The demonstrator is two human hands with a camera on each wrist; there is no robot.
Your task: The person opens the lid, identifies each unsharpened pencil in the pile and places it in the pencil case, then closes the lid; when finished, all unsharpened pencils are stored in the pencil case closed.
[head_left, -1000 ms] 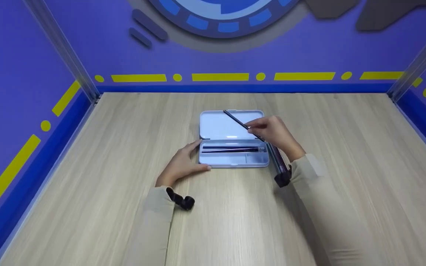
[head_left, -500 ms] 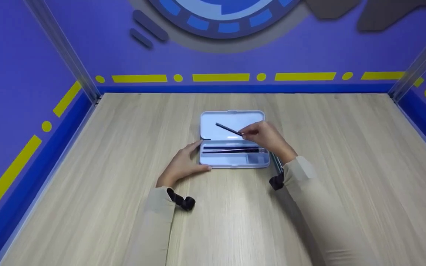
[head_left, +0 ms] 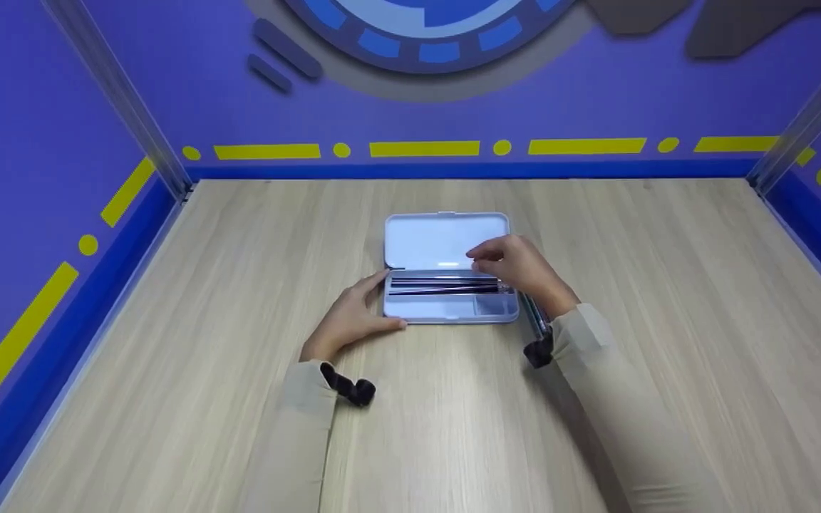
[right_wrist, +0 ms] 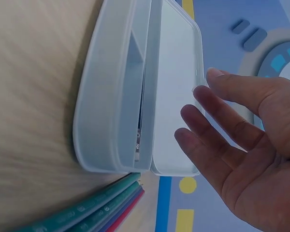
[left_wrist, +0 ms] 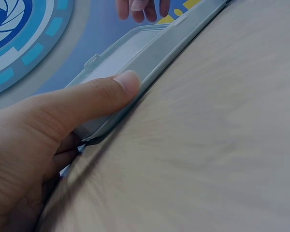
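Observation:
A white pencil case (head_left: 421,239) lies open on the table, its lid folded back. Several dark pencils (head_left: 439,287) lie side by side in its long rear compartment. My left hand (head_left: 346,322) grips the left end of the case; in the left wrist view the thumb presses on the near wall while the other fingers are partly hidden at the far side. Above the right end of the case hovers my right hand (head_left: 523,271). Seen in the right wrist view, its fingers (right_wrist: 205,145) are loosely bent and hold nothing.
Several loose pencils, green and red ones (right_wrist: 128,205) among them, lie beside the right end of the case, partly hidden under my right wrist. The case's front section has a divider and a small square compartment (head_left: 494,305). Blue printed walls (head_left: 410,114) enclose the wooden table (head_left: 446,413).
My right hand brought a dark pencil down and let it go into the rear compartment, where more pencils now lie. My left hand stays on the case.

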